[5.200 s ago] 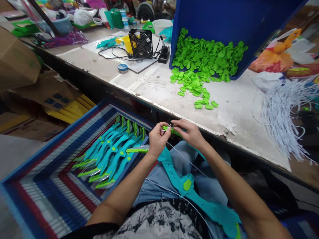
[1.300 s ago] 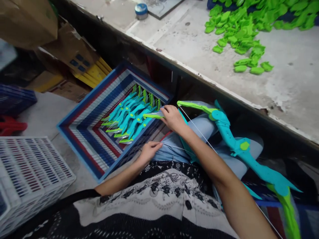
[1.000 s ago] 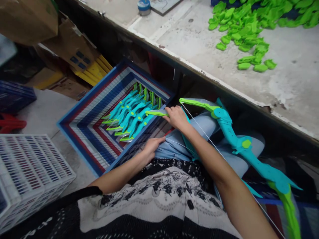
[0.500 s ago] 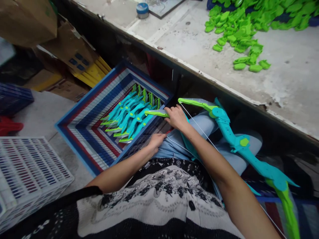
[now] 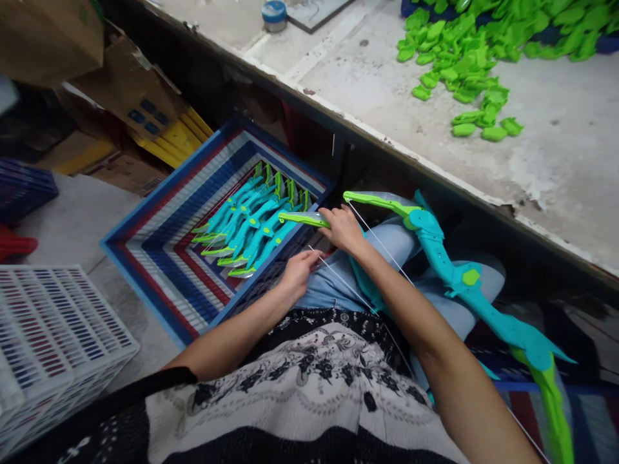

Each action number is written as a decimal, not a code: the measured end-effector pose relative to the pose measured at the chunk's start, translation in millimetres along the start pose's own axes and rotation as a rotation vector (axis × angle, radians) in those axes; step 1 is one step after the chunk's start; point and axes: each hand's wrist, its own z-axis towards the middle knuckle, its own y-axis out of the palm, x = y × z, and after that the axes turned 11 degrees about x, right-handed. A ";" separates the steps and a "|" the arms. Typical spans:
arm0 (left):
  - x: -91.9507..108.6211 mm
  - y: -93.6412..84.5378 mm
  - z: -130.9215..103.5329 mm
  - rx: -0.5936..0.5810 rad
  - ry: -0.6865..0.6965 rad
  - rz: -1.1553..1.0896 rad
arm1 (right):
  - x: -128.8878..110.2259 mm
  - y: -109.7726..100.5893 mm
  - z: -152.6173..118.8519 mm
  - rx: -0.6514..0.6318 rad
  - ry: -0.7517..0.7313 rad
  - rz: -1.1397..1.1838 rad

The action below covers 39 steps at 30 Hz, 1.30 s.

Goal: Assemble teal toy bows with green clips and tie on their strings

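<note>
My left hand pinches a white string close to its free end, above my left thigh. My right hand is wrapped round the green limb of a toy bow, whose tip points left over a basket rim. The turquoise body of this bow is mostly hidden under my right forearm. A second toy bow, turquoise with green limbs and a string fitted at its upper tip, lies across my knees to the right.
A striped blue, white and red basket holds several toy bows. The workbench carries loose green plastic parts and a blue-lidded jar. A white crate stands at left, cardboard boxes behind.
My left hand has risen slightly and turned, drawing the string up so that its end now shows above the fingers. My right hand stays on the bow limb.
</note>
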 end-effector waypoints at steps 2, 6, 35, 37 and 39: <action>16.7 -3.1 -12.2 -0.160 -0.056 -0.242 | 3.8 -3.7 -0.9 -0.018 0.083 0.234; 53.1 -21.5 -38.1 -0.378 0.038 -0.393 | 9.0 -10.1 -14.6 -0.158 0.335 1.054; 142.1 0.3 8.1 -0.363 0.654 0.020 | 9.2 -6.2 -44.4 -0.116 0.585 1.498; 144.5 0.6 8.7 -0.451 0.543 -0.003 | 8.6 -8.4 -45.4 -0.127 0.557 1.466; 146.3 0.9 8.9 -0.500 0.489 -0.017 | 7.2 -15.2 -43.8 -0.075 0.505 1.352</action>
